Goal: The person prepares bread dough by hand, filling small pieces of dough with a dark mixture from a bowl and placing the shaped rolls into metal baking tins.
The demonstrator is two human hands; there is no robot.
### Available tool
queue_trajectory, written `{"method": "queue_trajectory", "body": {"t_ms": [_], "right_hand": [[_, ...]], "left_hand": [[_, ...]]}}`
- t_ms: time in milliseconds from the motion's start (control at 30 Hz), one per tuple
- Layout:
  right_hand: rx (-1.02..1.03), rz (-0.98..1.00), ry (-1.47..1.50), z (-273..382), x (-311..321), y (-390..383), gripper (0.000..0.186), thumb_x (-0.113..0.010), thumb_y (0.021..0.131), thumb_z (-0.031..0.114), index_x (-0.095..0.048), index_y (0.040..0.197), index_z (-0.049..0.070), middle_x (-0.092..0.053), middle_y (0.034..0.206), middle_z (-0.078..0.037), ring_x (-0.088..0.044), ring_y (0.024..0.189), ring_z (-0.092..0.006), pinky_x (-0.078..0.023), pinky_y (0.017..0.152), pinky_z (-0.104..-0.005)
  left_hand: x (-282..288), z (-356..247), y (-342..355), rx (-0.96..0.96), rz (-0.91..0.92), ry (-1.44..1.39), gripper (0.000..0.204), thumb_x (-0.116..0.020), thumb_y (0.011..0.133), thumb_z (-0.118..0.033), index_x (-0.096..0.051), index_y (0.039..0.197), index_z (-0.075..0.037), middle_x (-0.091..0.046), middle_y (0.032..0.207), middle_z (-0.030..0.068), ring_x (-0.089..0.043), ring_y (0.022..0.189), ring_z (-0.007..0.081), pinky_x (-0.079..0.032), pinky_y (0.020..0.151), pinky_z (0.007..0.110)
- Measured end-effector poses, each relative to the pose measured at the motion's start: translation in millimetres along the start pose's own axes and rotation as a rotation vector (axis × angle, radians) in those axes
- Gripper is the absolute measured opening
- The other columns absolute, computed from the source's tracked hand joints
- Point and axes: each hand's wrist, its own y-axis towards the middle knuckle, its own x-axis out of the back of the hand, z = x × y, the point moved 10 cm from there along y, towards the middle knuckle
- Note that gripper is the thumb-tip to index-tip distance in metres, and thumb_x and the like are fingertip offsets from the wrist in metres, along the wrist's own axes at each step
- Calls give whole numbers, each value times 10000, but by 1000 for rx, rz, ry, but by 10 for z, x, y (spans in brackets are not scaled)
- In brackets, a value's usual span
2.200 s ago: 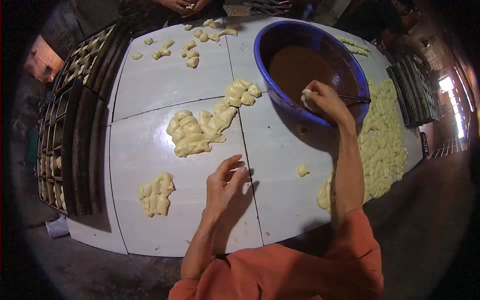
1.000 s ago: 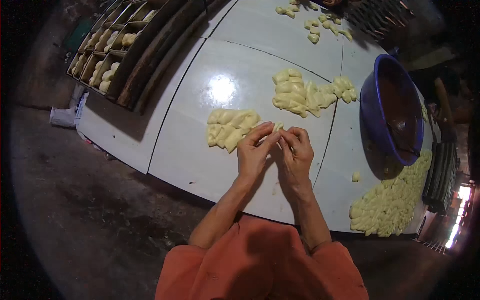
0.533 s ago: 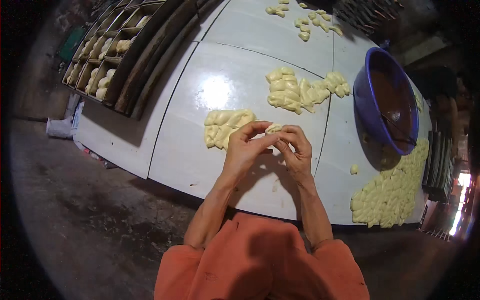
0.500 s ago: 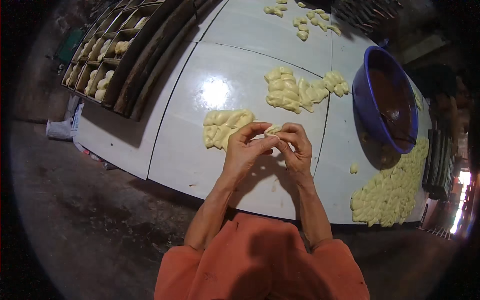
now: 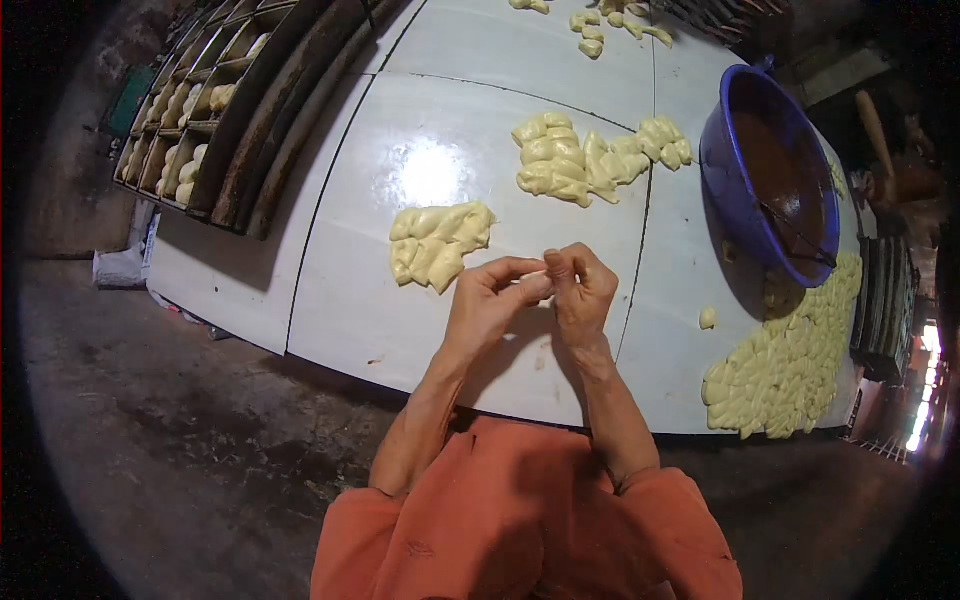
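My left hand (image 5: 492, 305) and my right hand (image 5: 582, 298) meet above the white table, fingertips pinched together. Between them is a small piece of pale yellow dough, now almost wholly hidden by the fingers. Just beyond my left hand lies a flat clump of dough pieces (image 5: 436, 242), pressed against each other. Farther off, a second group of dough pieces (image 5: 556, 165) stretches to the right in a row of lumps.
A purple basin (image 5: 712, 165) with brown contents stands on the white table (image 5: 380, 310) at right. Near it spreads a broad sheet of dough pieces (image 5: 775, 380), one lone lump (image 5: 708, 318) beside it. Dark divided trays (image 5: 215, 135) holding pale lumps occupy the far left.
My fingers have closed over the dough piece, which showed between them before. My right hand has turned more upright. The view has shifted slightly.
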Motion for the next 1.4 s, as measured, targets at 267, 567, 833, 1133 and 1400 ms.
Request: {"method": "queue_trajectory", "body": {"t_ms": [267, 567, 833, 1133, 1400], "right_hand": [[-248, 373, -118, -148, -58, -290, 248, -734, 872, 147, -660, 1081, 36, -640, 1069, -114, -635, 878, -251, -522, 748, -342], [-72, 317, -443, -115, -509, 258, 378, -718, 853, 319, -657, 1068, 14, -633, 1003, -143, -608, 957, -327, -483, 820, -433], [-88, 362, -332, -395, -997, 530, 200, -648, 829, 166, -592, 959, 26, -610, 886, -114, -585, 770, -237, -471, 700, -362], [-438, 336, 758, -550, -1138, 476, 224, -593, 953, 187, -546, 1082, 10, -610, 960, -52, -617, 793, -126, -581, 691, -280], [-504, 441, 301, -584, -1133, 457, 281, -650, 893, 142, -602, 1132, 2, -633, 975, -69, -636, 811, -122, -558, 670, -251]], "left_hand": [[212, -41, -70, 25, -173, 302, 367, -574, 1011, -251, -635, 1277, -5, -727, 987, 83, -662, 749, 145, -536, 680, 275], [764, -865, 216, -593, -410, 1167, 286, -663, 884, -119, -689, 1160, -49, -706, 1083, 124, -626, 1030, 313, -462, 911, 414], [992, -842, 437, -429, -221, 1208, 302, -596, 890, -84, -691, 1175, -57, -708, 1058, 132, -606, 1064, 269, -351, 1011, 427], [919, -818, 576, -445, -61, 1030, 578, -560, 830, -137, -519, 1404, -73, -676, 1122, 170, -592, 1116, 305, -277, 1130, 475], [925, -641, 790, -81, 138, 987, 599, -734, 790, -211, -588, 1350, -54, -699, 1109, 231, -685, 1009, 336, -553, 873, 403]]}}
